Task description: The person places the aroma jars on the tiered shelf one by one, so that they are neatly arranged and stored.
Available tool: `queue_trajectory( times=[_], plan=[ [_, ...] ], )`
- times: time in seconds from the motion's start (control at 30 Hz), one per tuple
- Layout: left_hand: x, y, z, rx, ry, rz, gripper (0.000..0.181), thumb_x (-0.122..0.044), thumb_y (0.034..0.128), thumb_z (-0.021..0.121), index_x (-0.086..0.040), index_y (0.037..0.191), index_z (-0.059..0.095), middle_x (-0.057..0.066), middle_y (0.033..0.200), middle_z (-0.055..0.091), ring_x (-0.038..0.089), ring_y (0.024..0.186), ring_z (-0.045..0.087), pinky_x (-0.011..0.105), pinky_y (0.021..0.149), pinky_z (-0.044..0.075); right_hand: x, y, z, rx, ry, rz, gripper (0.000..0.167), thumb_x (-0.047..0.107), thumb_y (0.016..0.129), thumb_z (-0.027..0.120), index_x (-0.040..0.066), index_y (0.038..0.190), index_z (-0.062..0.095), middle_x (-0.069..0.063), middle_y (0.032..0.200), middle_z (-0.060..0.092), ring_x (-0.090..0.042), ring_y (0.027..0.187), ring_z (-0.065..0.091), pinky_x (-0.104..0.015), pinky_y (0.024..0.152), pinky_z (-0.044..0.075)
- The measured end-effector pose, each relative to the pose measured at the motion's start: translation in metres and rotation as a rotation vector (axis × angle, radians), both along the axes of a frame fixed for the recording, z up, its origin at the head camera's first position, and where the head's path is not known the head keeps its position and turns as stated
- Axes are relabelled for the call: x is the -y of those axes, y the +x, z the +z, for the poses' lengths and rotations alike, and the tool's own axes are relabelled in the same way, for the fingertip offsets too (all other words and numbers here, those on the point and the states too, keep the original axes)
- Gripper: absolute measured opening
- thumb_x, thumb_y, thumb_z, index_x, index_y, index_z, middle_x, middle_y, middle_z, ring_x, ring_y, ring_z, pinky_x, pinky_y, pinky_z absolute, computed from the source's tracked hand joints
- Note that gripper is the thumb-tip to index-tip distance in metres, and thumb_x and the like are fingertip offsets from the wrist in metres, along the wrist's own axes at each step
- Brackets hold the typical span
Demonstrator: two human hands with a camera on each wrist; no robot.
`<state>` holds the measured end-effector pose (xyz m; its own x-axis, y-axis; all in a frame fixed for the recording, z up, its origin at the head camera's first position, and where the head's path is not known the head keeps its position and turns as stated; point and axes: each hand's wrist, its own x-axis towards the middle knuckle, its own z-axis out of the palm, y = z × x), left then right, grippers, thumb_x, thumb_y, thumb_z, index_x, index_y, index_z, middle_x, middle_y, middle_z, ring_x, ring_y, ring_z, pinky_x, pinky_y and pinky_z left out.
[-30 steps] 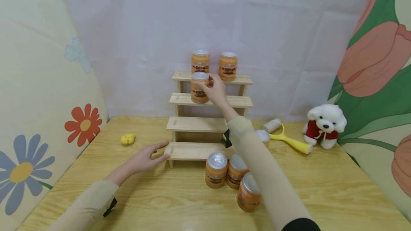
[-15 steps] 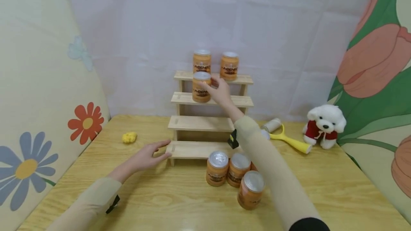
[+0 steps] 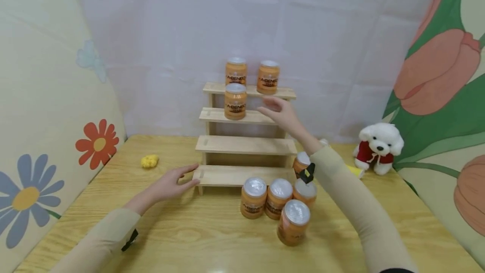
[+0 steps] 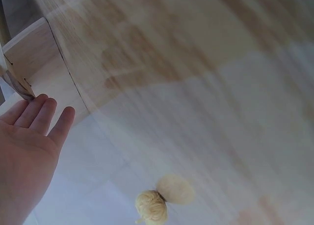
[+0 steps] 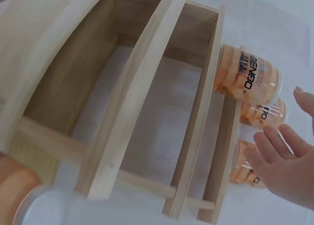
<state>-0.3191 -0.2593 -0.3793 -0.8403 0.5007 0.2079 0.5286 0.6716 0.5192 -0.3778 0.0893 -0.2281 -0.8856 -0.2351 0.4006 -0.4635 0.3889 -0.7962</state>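
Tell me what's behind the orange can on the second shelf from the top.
Behind that can stands another orange can on the top shelf. In the head view its lid and upper body show; its base is covered by that can, so I can't see it.

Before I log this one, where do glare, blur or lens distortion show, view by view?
Head view: mostly even light, with highlights on the silver can lids; left wrist view: pale sheen over the tabletop, which also mirrors the yellow lump; right wrist view: hazy, with the shelf boards looking bowed and the can at lower left blurred.
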Motion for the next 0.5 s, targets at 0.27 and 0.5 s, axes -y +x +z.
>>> queue_trajectory(
  times=[0.27, 0.5],
  plan=[
    [0.003, 0.0, 0.003, -0.006, -0.003, 0.006, 0.061, -0.036, 0.096, 0.053, 0.004, 0.14, 0.039, 0.023, 0.141, 0.043, 0.041, 0.126, 0.045, 0.053, 0.101, 0.043, -0.039, 0.018, -0.013, 0.004, 0.038, 0.01, 0.049, 0.018, 0.092, 0.061, -0.001, 0.135, 0.047, -0.02, 0.138, 0.048, -0.032, 0.127, 0.046, -0.043, 0.109, 0.038],
    [0.004, -0.001, 0.003, -0.02, -0.015, 0.007, 0.061, -0.036, 0.0964, 0.052, 0.005, 0.14, 0.038, 0.024, 0.141, 0.043, 0.043, 0.123, 0.046, 0.054, 0.1, 0.043, -0.072, 0.027, -0.039, 0.012, 0.077, -0.01, 0.049, 0.019, 0.092, 0.062, -0.003, 0.134, 0.048, -0.023, 0.137, 0.048, -0.036, 0.127, 0.045, -0.049, 0.109, 0.037]
  ],
)
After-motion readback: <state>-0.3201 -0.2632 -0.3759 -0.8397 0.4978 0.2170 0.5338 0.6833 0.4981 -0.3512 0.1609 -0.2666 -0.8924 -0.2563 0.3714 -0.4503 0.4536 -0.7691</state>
